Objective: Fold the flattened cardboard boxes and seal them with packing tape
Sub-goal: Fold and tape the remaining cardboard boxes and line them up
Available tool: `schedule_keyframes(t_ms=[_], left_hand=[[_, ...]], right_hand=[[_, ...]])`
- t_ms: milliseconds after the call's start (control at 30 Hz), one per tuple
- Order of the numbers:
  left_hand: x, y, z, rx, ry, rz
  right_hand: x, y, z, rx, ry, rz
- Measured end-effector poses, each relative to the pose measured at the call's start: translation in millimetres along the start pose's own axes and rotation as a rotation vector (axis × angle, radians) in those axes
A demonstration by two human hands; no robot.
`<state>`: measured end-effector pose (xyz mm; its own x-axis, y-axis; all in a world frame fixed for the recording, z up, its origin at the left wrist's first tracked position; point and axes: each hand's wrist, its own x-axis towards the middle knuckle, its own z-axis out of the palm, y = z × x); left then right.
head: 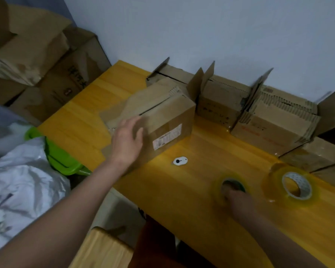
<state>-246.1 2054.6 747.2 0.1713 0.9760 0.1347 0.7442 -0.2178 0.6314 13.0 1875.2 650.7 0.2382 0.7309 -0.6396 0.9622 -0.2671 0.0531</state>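
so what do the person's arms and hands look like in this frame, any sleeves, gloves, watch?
Both forearms are bare as far as the frame shows: no sleeves in view. The left hand has no glove, and no ring, watch or wristband shows on it. The right hand is motion-blurred and in dimmer light; no glove or wristband is apparent, but finer detail there cannot be told. No cables or markings show on either arm.

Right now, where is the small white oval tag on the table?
In the head view, the white oval tag lies flat on the yellow table, just right of the left hand and in front of the labelled box.
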Motion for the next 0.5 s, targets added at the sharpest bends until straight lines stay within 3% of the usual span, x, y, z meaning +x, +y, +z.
schedule_keyframes(t_ms=[67,133,233,333,500], left_hand=[[32,-23,-18,0.086,-0.033,-0.064],[60,-47,-28,0.138,-0.108,-0.152],[85,-77,-36,0.272,-0.301,-0.237],[99,-95,-39,0.328,-0.396,-0.203],[83,-99,-48,0.299,-0.347,-0.187]], right_hand=[[3,-10,-17,-0.099,0.006,-0.038],[6,-28,-42,-0.018,0.047,-0.088],[5,-65,-80,0.499,0.069,-0.235],[9,-106,-112,0.984,0.063,-0.351],[30,-158,-139,1.327,0.062,-0.484]])
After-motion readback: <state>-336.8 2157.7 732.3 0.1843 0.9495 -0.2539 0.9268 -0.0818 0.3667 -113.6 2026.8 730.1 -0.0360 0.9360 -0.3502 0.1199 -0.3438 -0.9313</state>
